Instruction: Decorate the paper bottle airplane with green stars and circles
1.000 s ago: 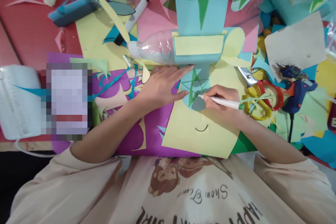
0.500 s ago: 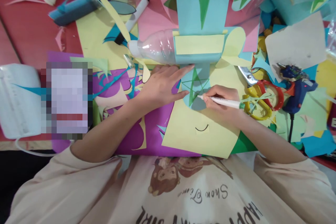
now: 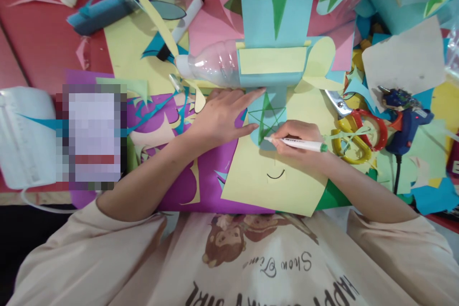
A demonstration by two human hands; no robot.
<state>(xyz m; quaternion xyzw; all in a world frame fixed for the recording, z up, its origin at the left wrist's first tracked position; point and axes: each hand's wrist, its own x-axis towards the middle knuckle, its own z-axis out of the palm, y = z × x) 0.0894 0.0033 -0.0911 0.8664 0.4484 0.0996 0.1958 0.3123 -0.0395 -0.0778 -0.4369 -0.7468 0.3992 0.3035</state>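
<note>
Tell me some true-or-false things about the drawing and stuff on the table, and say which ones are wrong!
1. The right hand holds a white marker. True.
2. The marker's back end is red. False: it is green.
3. The left hand touches blue paper with a green star on it. True.
4. The star is completely coloured in. False: one part is filled, and the rest is mostly lines.
5. A plastic bottle lies on its side. True.
</note>
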